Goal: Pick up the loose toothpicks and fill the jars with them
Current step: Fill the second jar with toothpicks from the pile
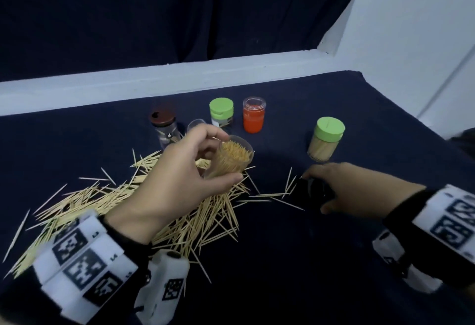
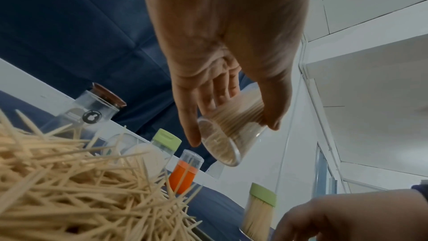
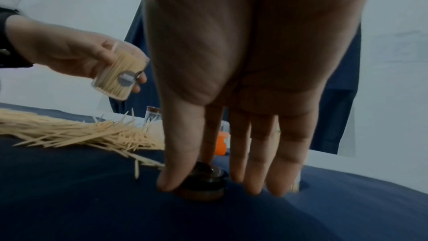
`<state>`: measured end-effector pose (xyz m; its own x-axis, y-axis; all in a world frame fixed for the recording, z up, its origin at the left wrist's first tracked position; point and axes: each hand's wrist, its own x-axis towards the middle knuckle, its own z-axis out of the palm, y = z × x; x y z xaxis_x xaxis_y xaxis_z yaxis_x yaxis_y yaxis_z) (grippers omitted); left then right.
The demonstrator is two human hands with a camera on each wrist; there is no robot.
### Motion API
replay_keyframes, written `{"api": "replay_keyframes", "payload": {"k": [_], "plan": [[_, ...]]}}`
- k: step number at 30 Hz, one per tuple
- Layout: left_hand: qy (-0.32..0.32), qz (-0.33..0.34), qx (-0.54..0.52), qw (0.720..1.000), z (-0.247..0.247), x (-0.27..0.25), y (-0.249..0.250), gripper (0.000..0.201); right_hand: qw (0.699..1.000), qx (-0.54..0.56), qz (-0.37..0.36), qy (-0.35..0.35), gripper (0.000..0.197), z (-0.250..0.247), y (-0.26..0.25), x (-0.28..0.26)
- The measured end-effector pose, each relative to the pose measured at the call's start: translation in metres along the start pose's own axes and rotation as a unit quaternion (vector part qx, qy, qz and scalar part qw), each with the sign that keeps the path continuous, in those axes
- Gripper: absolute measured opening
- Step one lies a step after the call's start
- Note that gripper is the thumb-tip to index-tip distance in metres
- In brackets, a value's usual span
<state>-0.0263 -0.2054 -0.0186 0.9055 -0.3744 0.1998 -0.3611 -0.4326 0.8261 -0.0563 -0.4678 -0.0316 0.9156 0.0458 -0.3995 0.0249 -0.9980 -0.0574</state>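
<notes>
A big pile of loose toothpicks (image 1: 102, 204) (image 2: 69, 190) (image 3: 81, 131) lies on the dark blue cloth at the left. Above it my left hand (image 1: 227, 156) (image 2: 234, 133) grips a clear lidless jar (image 1: 232, 162) (image 2: 222, 146) (image 3: 115, 78), packed with toothpicks and tilted. My right hand (image 1: 316, 192) (image 3: 192, 173) reaches down to a dark round lid (image 1: 318, 189) (image 3: 201, 188) lying on the cloth. Thumb and index finger pinch the lid's sides, and the other fingers touch the cloth beside it.
At the back stand a brown-lidded jar (image 1: 164, 129), an empty clear jar (image 1: 196, 125), a green-lidded jar (image 1: 221, 114) and an orange jar (image 1: 254, 115). A green-lidded jar full of toothpicks (image 1: 326, 142) stands beyond my right hand. A white ledge (image 1: 154, 80) borders the cloth.
</notes>
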Motion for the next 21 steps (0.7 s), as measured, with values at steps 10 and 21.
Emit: {"api": "replay_keyframes", "payload": {"k": [10,21], "plan": [[0.005,0.018,-0.043,0.999,0.005,0.007,0.002,0.042,0.999,0.042,0.008,0.019,0.066,-0.001,0.000,0.003],[0.013,0.056,-0.049,0.997,-0.001,0.003,0.013,0.047,0.735,0.609,-0.213,0.208,0.051,-0.036,-0.060,-0.032]]}}
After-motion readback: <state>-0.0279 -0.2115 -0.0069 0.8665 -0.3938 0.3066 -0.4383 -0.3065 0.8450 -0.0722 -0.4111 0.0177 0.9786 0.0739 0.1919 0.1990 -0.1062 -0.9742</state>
